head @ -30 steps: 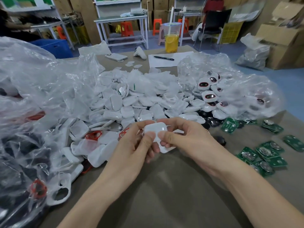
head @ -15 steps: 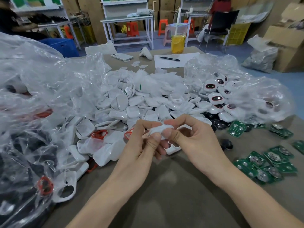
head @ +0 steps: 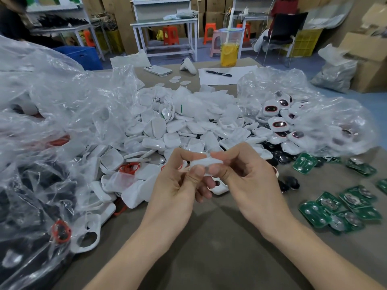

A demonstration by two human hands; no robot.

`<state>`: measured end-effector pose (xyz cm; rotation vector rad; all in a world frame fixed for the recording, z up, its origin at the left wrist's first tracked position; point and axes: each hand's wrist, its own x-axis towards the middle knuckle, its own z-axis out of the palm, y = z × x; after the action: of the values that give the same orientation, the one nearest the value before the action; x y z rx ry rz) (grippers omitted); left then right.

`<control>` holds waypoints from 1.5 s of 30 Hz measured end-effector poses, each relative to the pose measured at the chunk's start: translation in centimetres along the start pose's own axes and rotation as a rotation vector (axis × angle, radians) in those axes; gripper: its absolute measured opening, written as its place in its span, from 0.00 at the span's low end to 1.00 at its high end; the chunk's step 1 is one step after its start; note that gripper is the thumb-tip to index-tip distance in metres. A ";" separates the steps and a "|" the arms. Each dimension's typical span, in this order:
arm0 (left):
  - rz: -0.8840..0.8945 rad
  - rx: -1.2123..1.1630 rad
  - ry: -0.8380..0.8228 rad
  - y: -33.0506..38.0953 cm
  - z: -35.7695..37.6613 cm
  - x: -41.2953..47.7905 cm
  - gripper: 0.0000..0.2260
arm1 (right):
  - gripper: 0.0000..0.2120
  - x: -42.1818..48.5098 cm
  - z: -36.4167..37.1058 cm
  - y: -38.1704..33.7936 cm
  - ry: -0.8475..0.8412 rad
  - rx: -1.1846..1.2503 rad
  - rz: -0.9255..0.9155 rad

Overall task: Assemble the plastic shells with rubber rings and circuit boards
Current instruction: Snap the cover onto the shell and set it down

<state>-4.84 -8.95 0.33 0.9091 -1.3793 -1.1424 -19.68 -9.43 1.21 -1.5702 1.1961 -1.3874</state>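
left hand (head: 173,185): bare, short plain thumbnail
right hand (head: 249,183): bare, short plain thumbnail
forearms (head: 134,254): bare to frame edge

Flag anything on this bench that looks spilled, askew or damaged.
No damage shows. White shells lie in a heap between the clear bags, and green circuit boards overlap in a scatter at the right. A cup of yellow drink stands at the far edge of the table, a possible spill risk.

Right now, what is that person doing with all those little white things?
A person is putting gadgets together at a table. The left hand and right hand both pinch one white plastic shell. A heap of white shells lies behind it, and green circuit boards wait to the right.
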 end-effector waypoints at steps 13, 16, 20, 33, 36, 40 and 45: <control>0.010 0.250 0.108 -0.2 -0.1 0.0 0.11 | 0.09 0.3 -0.1 0.1 -0.083 0.133 0.097; 0.038 0.289 0.078 -0.5 0.0 0.1 0.10 | 0.07 0.3 -0.2 0.3 -0.091 0.112 0.080; 0.110 0.416 0.014 -0.4 -0.6 0.0 0.11 | 0.09 0.7 -0.6 0.5 -0.104 0.174 0.077; 0.027 0.370 -0.023 0.5 -0.7 -0.3 0.08 | 0.15 1.6 -1.6 1.1 -0.155 0.274 0.185; -0.041 0.189 0.082 0.9 -0.8 0.2 0.06 | 0.15 1.5 -1.4 0.8 -0.136 0.290 0.178; -0.126 0.147 -0.036 1.3 -0.9 0.3 0.08 | 0.14 1.4 -1.5 0.6 -0.136 0.286 0.144; -0.192 0.106 -0.042 1.1 -1.0 0.5 0.08 | 0.14 1.3 -1.4 0.6 -0.168 0.316 0.163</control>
<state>-3.85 -9.32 1.45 1.1182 -1.4214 -1.2472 -21.22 -10.81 1.30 -1.3088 0.9305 -1.2437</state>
